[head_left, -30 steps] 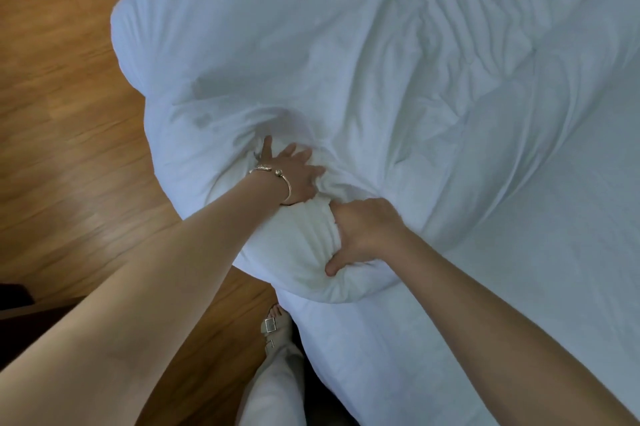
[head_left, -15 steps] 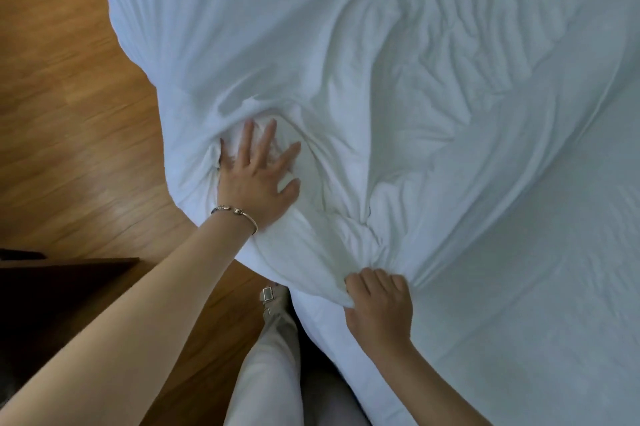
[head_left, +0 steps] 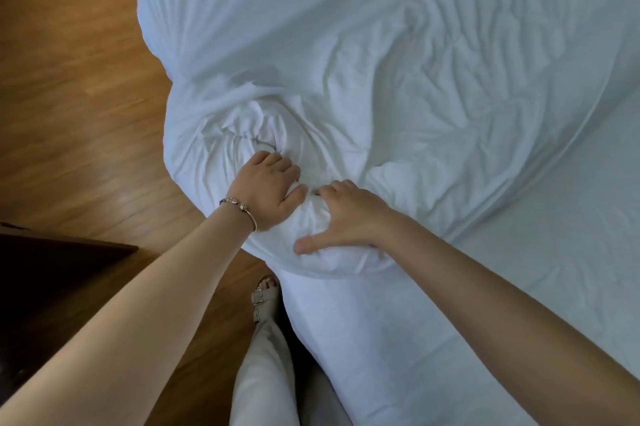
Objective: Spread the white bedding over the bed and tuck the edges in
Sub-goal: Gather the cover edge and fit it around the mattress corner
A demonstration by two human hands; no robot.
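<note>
head view: your left hand [head_left: 268, 188] and right hand [head_left: 346, 214] both clutch the bunched corner of the white bedding [head_left: 346, 79] at the bed [head_left: 519, 287] edge. still spreading; next, pull that corner out flat before tucking.

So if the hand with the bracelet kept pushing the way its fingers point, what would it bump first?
The left hand already grips the white bedding, fingers curled into it. Going straight on, it would first meet the bunched swirl of folds just beyond its knuckles, though depth there is hard to judge.
</note>
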